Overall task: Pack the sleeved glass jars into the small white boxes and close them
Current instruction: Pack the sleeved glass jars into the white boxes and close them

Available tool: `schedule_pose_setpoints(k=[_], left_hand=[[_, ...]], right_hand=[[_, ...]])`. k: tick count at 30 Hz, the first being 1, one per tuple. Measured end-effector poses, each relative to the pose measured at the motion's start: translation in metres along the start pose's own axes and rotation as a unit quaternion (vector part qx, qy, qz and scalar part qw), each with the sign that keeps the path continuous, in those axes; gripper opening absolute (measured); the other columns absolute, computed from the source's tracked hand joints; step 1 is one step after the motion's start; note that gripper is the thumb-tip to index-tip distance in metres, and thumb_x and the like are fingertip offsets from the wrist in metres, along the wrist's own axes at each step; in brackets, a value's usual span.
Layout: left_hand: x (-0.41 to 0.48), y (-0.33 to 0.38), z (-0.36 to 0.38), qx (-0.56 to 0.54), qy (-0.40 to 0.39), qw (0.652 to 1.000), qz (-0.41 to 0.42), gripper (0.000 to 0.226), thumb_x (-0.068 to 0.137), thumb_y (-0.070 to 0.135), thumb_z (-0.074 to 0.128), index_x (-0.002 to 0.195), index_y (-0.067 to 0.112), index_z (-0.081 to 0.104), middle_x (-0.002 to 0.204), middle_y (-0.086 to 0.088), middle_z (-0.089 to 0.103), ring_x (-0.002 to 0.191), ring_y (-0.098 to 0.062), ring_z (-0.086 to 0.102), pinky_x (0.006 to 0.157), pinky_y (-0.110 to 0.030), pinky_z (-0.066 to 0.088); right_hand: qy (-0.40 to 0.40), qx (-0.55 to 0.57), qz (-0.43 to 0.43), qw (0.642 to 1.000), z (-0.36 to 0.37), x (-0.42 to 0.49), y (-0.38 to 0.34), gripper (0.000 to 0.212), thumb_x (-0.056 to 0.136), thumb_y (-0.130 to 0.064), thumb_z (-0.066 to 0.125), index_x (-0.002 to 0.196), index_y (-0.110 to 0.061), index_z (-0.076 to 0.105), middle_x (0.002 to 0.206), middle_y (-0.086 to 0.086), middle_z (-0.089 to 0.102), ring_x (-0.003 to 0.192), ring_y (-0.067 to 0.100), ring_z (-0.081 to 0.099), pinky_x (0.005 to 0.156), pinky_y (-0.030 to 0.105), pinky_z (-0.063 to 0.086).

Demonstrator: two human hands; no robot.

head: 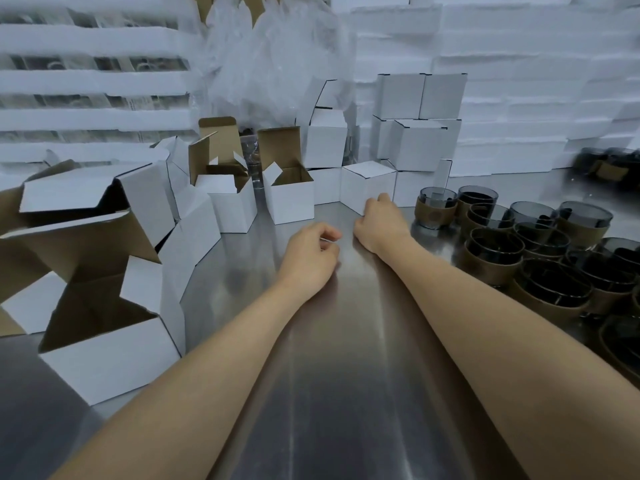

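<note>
A brushed steel table is being shown from above, with two bare forearms being stretched across it. Stacked white foam sheets and a heap of clear plastic wrap are being seen along the back.

A closed white box is being touched at its near lower corner by the right hand. The fingers are being kept curled together against the corner, with the thumb up on the box face. Whether the box is being pinched or only touched cannot be told. The left hand is being rested on the steel just beside the right hand, apart from every box. Its fingers are being held loosely curled, with nothing in them.

The sleeved glass jars, dark glass in brown sleeves, are being kept upright in a tight cluster at the right edge. The nearest jar is being seen just right of the touched box.

Two open boxes, with flaps raised and brown insides showing, are being seen left of the closed one. Closed boxes are being stacked behind it. Larger open cartons are being crowded along the left edge, some tilted against each other.

A bare lane of steel is being left between cartons and jars, running from the near edge to the hands.
</note>
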State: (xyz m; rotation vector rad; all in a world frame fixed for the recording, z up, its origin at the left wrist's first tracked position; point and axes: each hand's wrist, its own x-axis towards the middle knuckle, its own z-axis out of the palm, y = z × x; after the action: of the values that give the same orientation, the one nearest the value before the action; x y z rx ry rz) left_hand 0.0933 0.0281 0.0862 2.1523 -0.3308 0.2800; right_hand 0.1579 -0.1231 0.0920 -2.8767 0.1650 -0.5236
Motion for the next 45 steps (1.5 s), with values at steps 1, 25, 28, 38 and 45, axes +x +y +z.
schedule_pose_setpoints(k=[1,25,28,38,45], left_hand=[[0.000,0.000,0.000,0.002,0.000,1.000,0.002,0.024,0.091,0.004,0.050,0.108,0.011,0.065,0.105,-0.001,0.065,0.066,0.008,0.052,0.057,0.003,0.034],[0.003,-0.003,0.005,-0.012,-0.007,0.999,0.034,0.019,0.090,0.002,0.052,0.096,0.011,0.067,0.096,0.002,0.065,0.075,-0.005,0.060,0.063,0.002,0.037],[0.002,-0.003,0.005,-0.012,-0.007,0.999,0.034,0.020,0.090,0.003,0.051,0.094,0.014,0.067,0.091,0.006,0.063,0.070,0.003,0.056,0.062,0.003,0.036],[0.003,-0.005,0.005,0.009,-0.013,0.999,0.037,0.019,0.090,0.005,0.052,0.096,0.014,0.068,0.091,0.008,0.062,0.076,-0.004,0.056,0.065,-0.004,0.037],[0.004,-0.006,0.007,-0.006,-0.017,0.999,0.036,0.019,0.089,0.002,0.051,0.094,0.013,0.067,0.087,0.005,0.061,0.060,0.019,0.053,0.061,0.001,0.037]], right_hand=[[0.000,-0.003,-0.001,1.000,0.001,0.001,0.001,0.030,0.092,-0.018,0.042,0.113,0.000,0.054,0.120,0.020,0.049,0.109,0.039,0.050,0.091,0.041,0.041],[0.038,-0.016,-0.135,0.990,-0.001,0.008,-0.003,0.058,0.088,-0.031,0.049,0.140,-0.010,0.040,0.156,0.007,0.009,0.141,0.033,0.005,0.106,0.045,0.037],[0.066,-0.036,-0.142,0.987,-0.001,0.008,-0.004,0.053,0.088,-0.031,0.048,0.136,-0.008,0.045,0.152,0.010,0.018,0.137,0.035,0.012,0.104,0.042,0.034],[0.145,0.058,-0.129,0.979,-0.002,0.008,-0.003,0.043,0.085,-0.011,0.051,0.127,-0.004,0.052,0.141,0.016,0.039,0.127,0.034,0.034,0.092,0.040,0.042],[0.051,-0.006,-0.130,0.990,0.005,0.016,0.000,0.048,0.086,-0.017,0.048,0.134,-0.010,0.048,0.127,0.012,0.049,0.122,0.031,0.040,0.096,0.040,0.032]])
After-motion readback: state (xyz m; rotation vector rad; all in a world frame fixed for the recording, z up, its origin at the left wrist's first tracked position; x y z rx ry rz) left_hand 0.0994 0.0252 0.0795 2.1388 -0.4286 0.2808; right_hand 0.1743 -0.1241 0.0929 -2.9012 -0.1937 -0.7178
